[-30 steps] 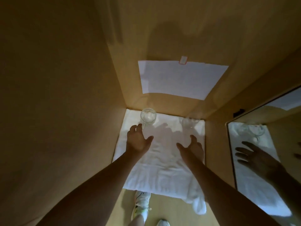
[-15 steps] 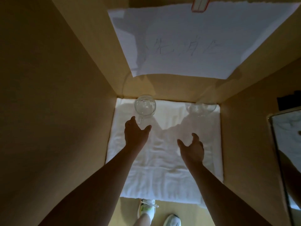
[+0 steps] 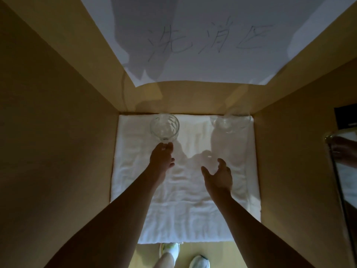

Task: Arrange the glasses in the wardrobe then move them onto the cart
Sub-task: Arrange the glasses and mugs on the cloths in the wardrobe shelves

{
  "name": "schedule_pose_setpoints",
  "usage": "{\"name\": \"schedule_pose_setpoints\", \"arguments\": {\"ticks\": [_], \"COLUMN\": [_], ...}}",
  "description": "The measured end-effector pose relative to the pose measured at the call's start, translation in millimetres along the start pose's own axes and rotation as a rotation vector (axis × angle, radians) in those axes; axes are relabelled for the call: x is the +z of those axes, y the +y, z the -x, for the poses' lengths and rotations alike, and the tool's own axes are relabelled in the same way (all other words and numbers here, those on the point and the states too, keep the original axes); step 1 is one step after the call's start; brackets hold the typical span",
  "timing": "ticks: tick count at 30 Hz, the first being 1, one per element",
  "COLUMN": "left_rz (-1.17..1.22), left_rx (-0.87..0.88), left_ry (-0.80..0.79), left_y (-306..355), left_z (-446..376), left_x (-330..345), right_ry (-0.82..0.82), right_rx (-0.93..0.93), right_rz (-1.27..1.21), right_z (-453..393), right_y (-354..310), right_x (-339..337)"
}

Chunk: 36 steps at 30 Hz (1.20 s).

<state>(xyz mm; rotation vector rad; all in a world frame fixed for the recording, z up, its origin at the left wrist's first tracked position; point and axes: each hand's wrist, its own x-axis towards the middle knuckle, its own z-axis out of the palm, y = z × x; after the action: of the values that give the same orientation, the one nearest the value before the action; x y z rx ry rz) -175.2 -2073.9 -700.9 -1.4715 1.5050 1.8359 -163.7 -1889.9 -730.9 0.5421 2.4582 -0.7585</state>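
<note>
Both bare arms reach into the tan wooden wardrobe compartment (image 3: 58,132), seen from above and looking down. The left hand (image 3: 161,158) is at the near lower edge of the clear faceted drinking glass (image 3: 164,127); its fingertips are at the glass base and look curled onto it, but the lighting is dim and I cannot tell whether it really grips or only touches. That glass stands upright near the back left of the white folded towel (image 3: 183,200) that lines the compartment floor, close to the back wall. The right hand (image 3: 218,176) hovers over the middle of the towel, palm turned inward, thumb and fingers spread and loosely bent, holding nothing and touching nothing that I can see. The second clear glass, wider and bowl-shaped (image 3: 229,121), sits at the back right corner of the towel, against the back wall and well apart from the right hand; its outline is faint. The two glasses are apart from each other, one to each side, both in the back row. A white paper sheet with handwritten characters (image 3: 212,39) is fixed to the back wall above the glasses, partly in shadow. A mirror with a metal frame edge (image 3: 343,171) shows at the right border. White sneakers (image 3: 170,250) are visible on the floor below the front edge of the towel.
</note>
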Motion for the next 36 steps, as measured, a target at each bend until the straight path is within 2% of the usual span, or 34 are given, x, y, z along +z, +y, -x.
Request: {"name": "schedule_pose_setpoints", "arguments": {"ticks": [2,5,10,14,20,23,27,36], "left_rz": [-0.040,-0.255,-0.326,-0.296,-0.191,-0.201,-0.203,-0.188], "left_rx": [0.017,0.111,0.130,0.119,0.055,0.067,0.032,0.063], "left_ry": [-0.033,-0.035,-0.072,-0.062,-0.062,-0.068,-0.078,-0.057], "left_y": [2.2,-0.2,0.5,-5.3,-5.9,-7.9,-4.9,9.3], "left_z": [1.2,0.5,12.2,11.3,8.1,14.9,34.2,112.0], "left_x": [6.7,15.0,31.4,40.2,46.2,44.7,40.8,29.4], "right_ry": [0.018,0.074,0.117,0.187,0.267,0.205,0.265,0.255], "right_rx": [-0.011,-0.006,0.017,0.079,-0.076,-0.091,-0.157,-0.155], "right_rz": [-0.003,-0.052,-0.096,-0.269,-0.484,-0.533,-0.525,-0.492], "right_z": [-4.2,-18.0,-59.3,-88.8,-108.7,-96.3,-61.6,28.2], "right_y": [-2.8,-9.3,-30.0,-45.8,-60.5,-50.1,-34.1,-13.0], "right_x": [-2.7,-13.5,-39.2,-50.9,-55.4,-60.2,-63.9,-87.1]}}
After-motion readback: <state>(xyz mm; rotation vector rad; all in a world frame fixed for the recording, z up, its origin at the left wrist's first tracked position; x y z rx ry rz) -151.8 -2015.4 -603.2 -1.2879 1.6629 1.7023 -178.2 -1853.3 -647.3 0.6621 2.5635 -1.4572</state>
